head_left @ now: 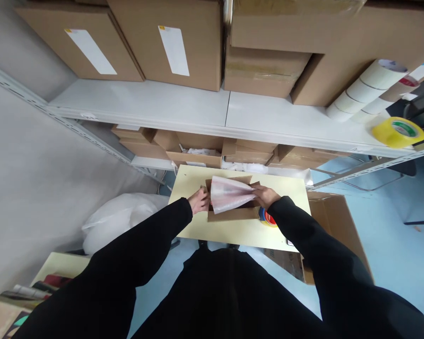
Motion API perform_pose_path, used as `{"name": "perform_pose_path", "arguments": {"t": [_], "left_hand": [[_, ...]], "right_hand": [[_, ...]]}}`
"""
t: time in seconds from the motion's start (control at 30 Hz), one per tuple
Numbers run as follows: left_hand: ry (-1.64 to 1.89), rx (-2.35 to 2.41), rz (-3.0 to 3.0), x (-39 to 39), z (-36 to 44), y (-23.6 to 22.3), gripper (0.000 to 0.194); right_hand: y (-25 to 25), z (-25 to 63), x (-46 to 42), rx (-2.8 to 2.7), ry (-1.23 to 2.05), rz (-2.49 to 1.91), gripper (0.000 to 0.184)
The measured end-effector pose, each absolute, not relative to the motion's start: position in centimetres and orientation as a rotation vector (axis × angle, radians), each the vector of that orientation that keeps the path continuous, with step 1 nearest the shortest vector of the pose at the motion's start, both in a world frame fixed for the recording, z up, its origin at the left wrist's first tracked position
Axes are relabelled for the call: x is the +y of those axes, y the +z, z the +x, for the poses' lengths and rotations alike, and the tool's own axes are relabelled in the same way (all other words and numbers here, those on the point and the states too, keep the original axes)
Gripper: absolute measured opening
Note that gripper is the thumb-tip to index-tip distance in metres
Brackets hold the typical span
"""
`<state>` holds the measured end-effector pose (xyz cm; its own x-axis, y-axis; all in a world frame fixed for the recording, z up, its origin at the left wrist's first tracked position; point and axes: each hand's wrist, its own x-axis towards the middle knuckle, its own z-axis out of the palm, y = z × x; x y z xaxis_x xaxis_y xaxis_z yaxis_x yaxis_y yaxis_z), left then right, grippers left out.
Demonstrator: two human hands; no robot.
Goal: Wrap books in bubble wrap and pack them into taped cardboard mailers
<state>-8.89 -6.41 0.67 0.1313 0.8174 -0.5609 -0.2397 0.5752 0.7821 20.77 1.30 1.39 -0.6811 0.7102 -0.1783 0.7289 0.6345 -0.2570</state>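
Right hand (266,195): fingers pinched on gathered end of translucent sheet (228,194). Left hand (199,201): fingers curled at left end of open carton (233,215); grip unclear. Carton: between hands, sheet across its mouth.

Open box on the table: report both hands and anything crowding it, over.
Right hand pinching pale sheet above open box. Left hand at the box's left end, grip unclear. Tape by the box's near right corner.
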Motion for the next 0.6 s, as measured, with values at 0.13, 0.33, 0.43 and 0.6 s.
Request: {"name": "perform_pose_path", "arguments": {"t": [0.13, 0.33, 0.43, 0.6], "left_hand": [[0.861, 1.471, 1.357, -8.7, -8.6, 0.8, 0.088], [0.337, 1.526, 1.911, -8.6, -5.9, -0.4, 0.036], [0.266, 1.631, 1.845, -6.7, -4.8, -1.6, 0.019], [0.123, 1.73, 1.737, -3.5, -5.3, -2.8, 0.012]], "right_hand": [[0.7, 20.0, 1.5, 2.696, -0.465, 1.182, 0.023], [0.1, 18.7, 2.6, 2.649, -0.436, 1.045, 0.021], [0.2, 17.9, 3.8, 2.598, -0.435, 1.035, 0.021], [0.5, 15.6, 5.8, 2.438, -0.472, 0.932, 0.021]]}}
